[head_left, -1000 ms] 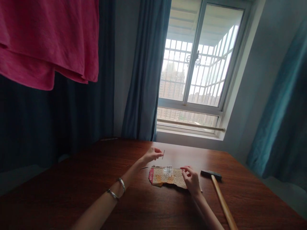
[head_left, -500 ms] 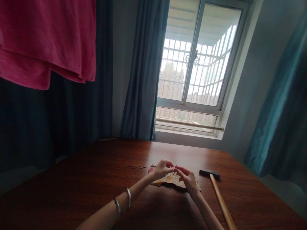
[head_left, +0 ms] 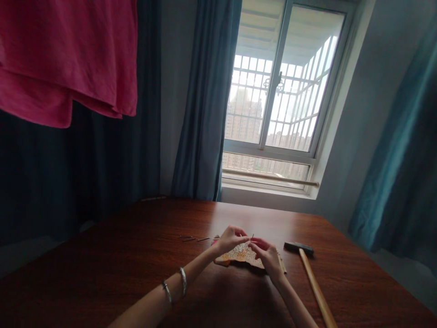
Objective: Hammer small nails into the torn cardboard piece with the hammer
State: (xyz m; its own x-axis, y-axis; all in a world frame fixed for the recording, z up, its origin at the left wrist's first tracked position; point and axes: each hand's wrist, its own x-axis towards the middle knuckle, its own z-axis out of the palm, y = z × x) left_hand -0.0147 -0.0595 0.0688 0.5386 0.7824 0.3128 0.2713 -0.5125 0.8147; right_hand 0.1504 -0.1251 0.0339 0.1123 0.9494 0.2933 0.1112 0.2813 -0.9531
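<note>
Nail stands upright over the patterned board, pinched in the closed fingertips of the left hand. The right hand touches it, but I cannot tell its grip. A hammer lies right of the board.

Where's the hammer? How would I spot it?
Find the brown table under the window. Just right of the right hand lies the hammer. Only it has a long pale wooden handle and a dark head.

A home room: curtained window, wooden table, hanging pink cloth.
</note>
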